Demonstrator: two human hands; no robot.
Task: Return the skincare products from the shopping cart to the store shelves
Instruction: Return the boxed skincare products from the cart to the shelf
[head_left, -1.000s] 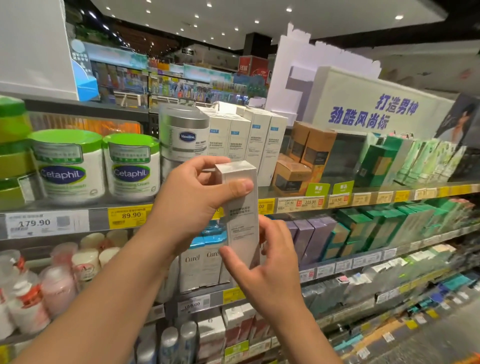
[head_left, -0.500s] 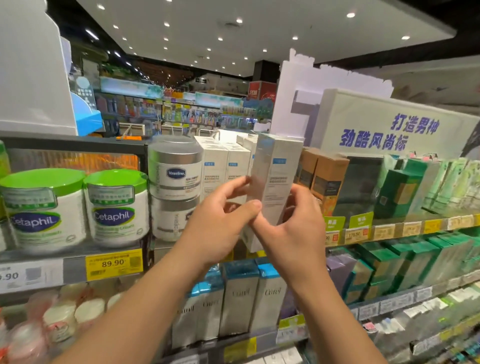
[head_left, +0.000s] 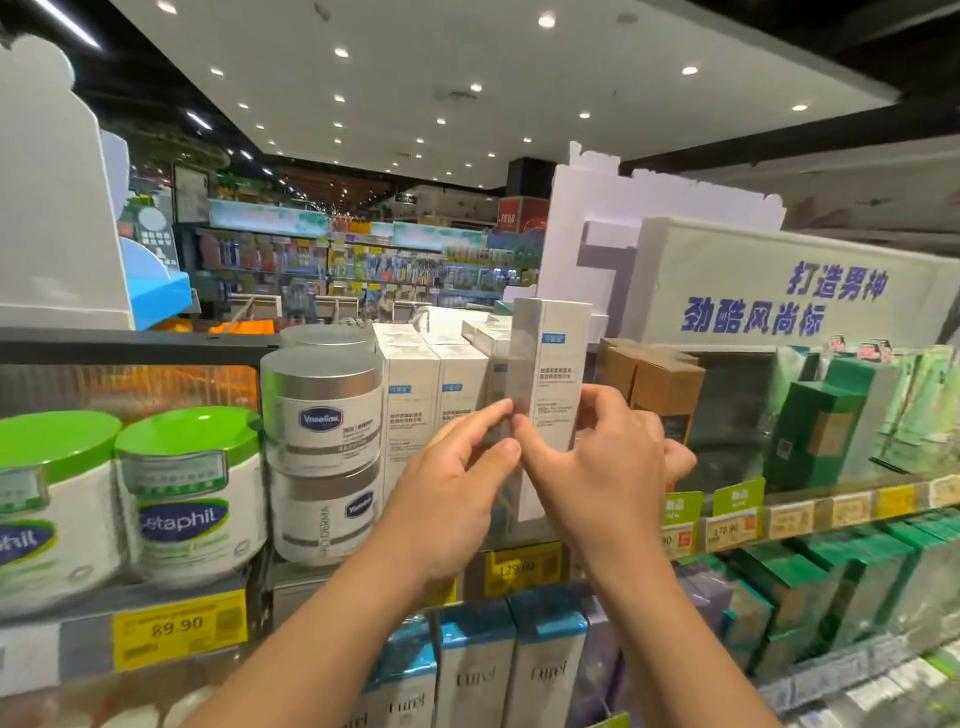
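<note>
White carton (head_left: 551, 374), tall and narrow with a small blue label near its top, held upright at the front of the upper shelf (head_left: 852, 506), its base at about shelf-edge level. Right hand (head_left: 602, 467) wrapped around the carton's lower part, thumb on the front left edge, fingers curled behind the right side: a firm grasp on the box. Left hand (head_left: 457, 488) just left of the carton, fingertips (head_left: 501, 410) touching its lower left edge beside the right thumb; fingers mostly extended, resting against it rather than closed around it. Immediately left of the carton, a row of matching white boxes (head_left: 434, 410) standing on the same shelf, more of them behind. Farther left of the carton, two stacked Vaseline jars (head_left: 322, 415) with silver lids, then green-lidded Cetaphil tubs (head_left: 189, 488). Right of the carton, brown boxes (head_left: 660, 384), then dark green boxes (head_left: 815, 436). Below the carton, yellow price tags (head_left: 522, 569) on the shelf edge and blue-topped Curél boxes (head_left: 511, 670) on the shelf beneath. Above and right of the carton, a white sign (head_left: 779, 296) with blue Chinese lettering.
</note>
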